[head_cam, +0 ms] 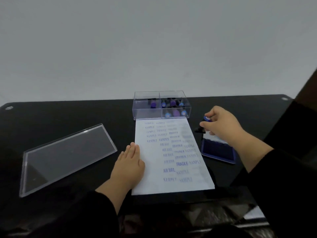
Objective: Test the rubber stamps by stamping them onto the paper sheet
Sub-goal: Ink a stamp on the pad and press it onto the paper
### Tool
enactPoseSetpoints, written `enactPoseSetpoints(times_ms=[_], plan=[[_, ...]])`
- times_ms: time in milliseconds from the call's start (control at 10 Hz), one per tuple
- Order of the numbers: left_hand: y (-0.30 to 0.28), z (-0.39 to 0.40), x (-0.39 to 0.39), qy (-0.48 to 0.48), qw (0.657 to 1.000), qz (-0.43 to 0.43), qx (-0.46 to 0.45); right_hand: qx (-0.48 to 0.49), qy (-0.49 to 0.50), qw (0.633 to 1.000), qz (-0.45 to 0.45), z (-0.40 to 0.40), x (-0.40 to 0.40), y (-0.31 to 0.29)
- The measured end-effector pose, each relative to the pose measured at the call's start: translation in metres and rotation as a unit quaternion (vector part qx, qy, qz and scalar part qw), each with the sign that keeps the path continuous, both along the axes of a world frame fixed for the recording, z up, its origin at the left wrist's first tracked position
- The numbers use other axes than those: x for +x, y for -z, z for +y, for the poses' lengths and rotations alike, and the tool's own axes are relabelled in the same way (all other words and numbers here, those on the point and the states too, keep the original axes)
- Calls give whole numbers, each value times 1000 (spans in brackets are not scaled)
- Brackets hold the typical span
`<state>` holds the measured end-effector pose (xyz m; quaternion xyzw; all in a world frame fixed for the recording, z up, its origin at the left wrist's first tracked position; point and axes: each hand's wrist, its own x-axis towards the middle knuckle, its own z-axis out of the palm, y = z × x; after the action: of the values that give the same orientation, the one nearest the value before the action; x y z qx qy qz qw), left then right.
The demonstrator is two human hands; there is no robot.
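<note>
Two bare hands work over a black table (68,114). Fingers straight, the left hand (129,166) lies flat on the left edge of the white paper sheet (154,162) printed with blue words. Beyond and to its right, the right hand (221,124) pinches a blue-topped rubber stamp (205,120), seemingly just above the open blue ink pad (218,152). Ahead of both hands, a clear plastic box (161,104) holds more stamps.

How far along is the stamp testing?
Well along: the paper sheet already carries columns of SAMPLE, AIR MAIL and FRAGILE prints. The right hand holds a stamp above the ink pad; the left hand steadies the sheet. More stamps sit in the clear box.
</note>
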<state>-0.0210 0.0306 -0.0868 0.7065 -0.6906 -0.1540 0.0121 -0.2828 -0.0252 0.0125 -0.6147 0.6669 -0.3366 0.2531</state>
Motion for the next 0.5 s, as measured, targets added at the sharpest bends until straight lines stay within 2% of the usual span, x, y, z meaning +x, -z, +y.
enactPoseSetpoints(times_ms=[200, 500], plan=[[6, 1, 1, -2, 1000, -4, -26, -26, 79, 990, 115, 25, -10, 32], [9, 0, 1, -1, 999, -3, -37, -55, 119, 979, 157, 37, -6, 65]])
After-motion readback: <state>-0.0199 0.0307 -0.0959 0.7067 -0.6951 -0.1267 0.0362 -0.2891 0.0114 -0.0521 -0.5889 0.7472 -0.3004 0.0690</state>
